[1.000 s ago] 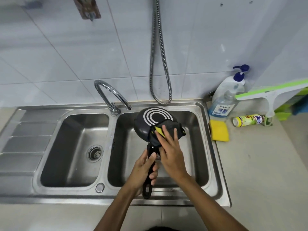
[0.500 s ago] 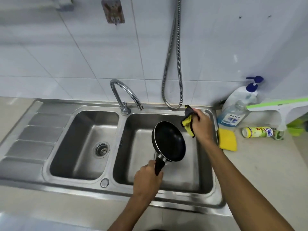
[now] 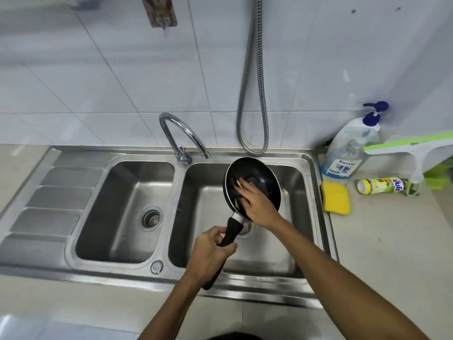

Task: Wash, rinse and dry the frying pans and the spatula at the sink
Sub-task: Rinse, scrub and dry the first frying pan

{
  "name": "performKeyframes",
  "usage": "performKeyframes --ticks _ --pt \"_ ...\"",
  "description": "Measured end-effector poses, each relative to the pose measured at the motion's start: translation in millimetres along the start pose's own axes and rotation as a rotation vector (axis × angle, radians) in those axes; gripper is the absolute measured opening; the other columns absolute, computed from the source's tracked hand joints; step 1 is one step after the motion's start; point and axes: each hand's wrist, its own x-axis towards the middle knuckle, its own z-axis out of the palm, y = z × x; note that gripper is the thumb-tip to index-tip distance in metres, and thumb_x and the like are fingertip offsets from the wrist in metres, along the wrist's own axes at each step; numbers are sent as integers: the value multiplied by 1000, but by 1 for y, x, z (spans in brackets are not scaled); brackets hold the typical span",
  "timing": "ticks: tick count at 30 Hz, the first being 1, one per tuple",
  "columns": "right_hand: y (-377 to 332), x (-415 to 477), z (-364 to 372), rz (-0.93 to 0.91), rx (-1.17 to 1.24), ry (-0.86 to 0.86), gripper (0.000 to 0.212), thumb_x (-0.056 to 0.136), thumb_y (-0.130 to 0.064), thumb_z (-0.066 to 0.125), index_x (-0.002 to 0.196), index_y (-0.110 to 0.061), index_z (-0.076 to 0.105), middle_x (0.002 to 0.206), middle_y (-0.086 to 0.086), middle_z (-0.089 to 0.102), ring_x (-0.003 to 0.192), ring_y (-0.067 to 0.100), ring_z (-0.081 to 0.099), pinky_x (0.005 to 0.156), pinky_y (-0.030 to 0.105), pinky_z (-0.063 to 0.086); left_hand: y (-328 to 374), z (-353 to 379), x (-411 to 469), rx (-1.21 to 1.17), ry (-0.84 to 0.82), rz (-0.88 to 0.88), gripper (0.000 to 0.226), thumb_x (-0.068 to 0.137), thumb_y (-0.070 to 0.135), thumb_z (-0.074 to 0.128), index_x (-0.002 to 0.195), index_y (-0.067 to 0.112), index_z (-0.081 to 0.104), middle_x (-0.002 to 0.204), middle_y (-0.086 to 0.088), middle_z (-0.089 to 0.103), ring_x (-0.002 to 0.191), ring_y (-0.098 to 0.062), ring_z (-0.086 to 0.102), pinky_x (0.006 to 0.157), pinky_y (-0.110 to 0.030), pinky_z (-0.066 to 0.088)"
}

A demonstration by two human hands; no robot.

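A small black frying pan (image 3: pixel 259 175) hangs over the right basin of the steel double sink (image 3: pixel 316 217), its inside facing up. My left hand (image 3: pixel 208 253) grips its black handle near the basin's front. My right hand (image 3: pixel 257 204) presses a dark and yellow cloth (image 3: pixel 236 186) flat against the pan's inner surface, fingers stretched over it. Most of the cloth is hidden under my hand. No spatula or second pan is in view.
A chrome tap (image 3: pixel 181 136) stands between the basins, its spout over the right one. A metal shower hose (image 3: pixel 252 94) hangs on the tiled wall. On the right counter lie a yellow sponge (image 3: pixel 335 197), a soap pump bottle (image 3: pixel 348 153), a lying bottle (image 3: pixel 382 185) and a squeegee (image 3: pixel 414 150).
The pan was turned from bottom up to inside up. My right hand lifted the cloth away to the basin's back corner, then brought it down into the pan.
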Motion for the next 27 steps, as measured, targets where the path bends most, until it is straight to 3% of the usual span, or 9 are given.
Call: performKeyframes --ticks 2,6,10,13,15,18,21,23,27 --pt "17 15 -11 14 -182 34 45 106 -22 46 152 -24 45 165 6 29 152 35 22 124 46 23 1 -1 -5 -74 -9 0 31 86 17 82 115 19 71 54 12 50 47 -8 50 55 -40 47" --pt "25 8 -25 70 -265 43 45 104 -23 48 149 -24 48 162 9 35 149 31 33 117 46 37 0 0 -6 -204 11 -7 29 85 14 82 111 23 72 56 6 48 49 -15 47 57 -43 44" --pt "-15 -32 -3 133 33 -63 33 102 -18 52 134 -20 64 139 9 61 129 27 56 110 36 42 -7 2 -2 -132 5 6 28 87 16 81 111 23 71 54 9 49 50 -12 49 55 -36 43" --pt "-37 -46 -6 204 254 -51 22 102 -23 52 113 -28 70 103 -5 73 94 12 67 80 27 50 -19 6 -10 -142 -37 -3 26 87 16 81 109 25 72 56 7 51 55 -15 51 60 -35 42" --pt "-42 -53 -19 230 460 -24 21 103 -21 53 110 -28 72 95 -7 74 83 7 66 68 19 47 -27 10 -15 -183 -29 -35 24 87 14 81 108 24 73 57 4 52 57 -17 50 61 -36 39" --pt "-39 -73 -42 276 624 75 23 103 -17 55 113 -26 73 102 -2 77 89 7 69 73 19 50 -28 14 -13 -229 -1 -60 23 87 12 81 106 23 73 61 5 64 57 -14 56 62 -35 45" --pt "-13 -104 -62 300 461 205 26 103 -19 54 116 -32 72 105 -9 75 94 5 69 78 23 49 -24 16 -8 -284 9 -63 19 87 10 80 103 19 74 73 -3 76 67 -13 65 70 -33 51" --pt "11 -129 -72 358 384 276 26 102 -17 55 115 -33 71 110 -8 74 102 6 67 88 28 50 -21 18 -7 -303 -6 -56 17 88 10 79 104 16 75 72 -2 75 63 -12 64 67 -33 52" --pt "40 -177 -86 467 241 371 28 101 -19 55 121 -33 70 114 -8 73 107 13 66 96 32 51 -18 32 -10 -331 -38 -50 14 89 12 79 98 22 73 77 2 78 60 -11 64 72 -50 57"
